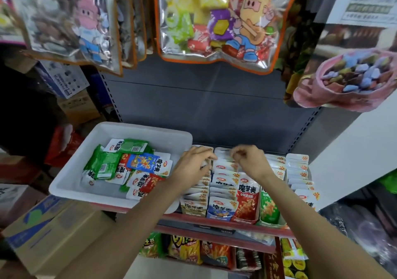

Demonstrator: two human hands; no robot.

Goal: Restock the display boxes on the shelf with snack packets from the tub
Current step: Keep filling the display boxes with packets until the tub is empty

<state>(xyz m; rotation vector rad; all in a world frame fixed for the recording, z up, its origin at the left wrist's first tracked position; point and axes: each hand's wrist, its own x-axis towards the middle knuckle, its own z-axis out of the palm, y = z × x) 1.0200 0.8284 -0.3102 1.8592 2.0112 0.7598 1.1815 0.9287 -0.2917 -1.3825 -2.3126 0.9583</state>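
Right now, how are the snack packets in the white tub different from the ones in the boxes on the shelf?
The packets in the tub lie flat in a jumbled pile; the packets in the boxes stand upright in neat rows. The tub mixes green, blue and red packets together; the boxes keep each colour in its own row. Both hands are over the boxes, none over the tub. Both sets look like the same kind of snack.
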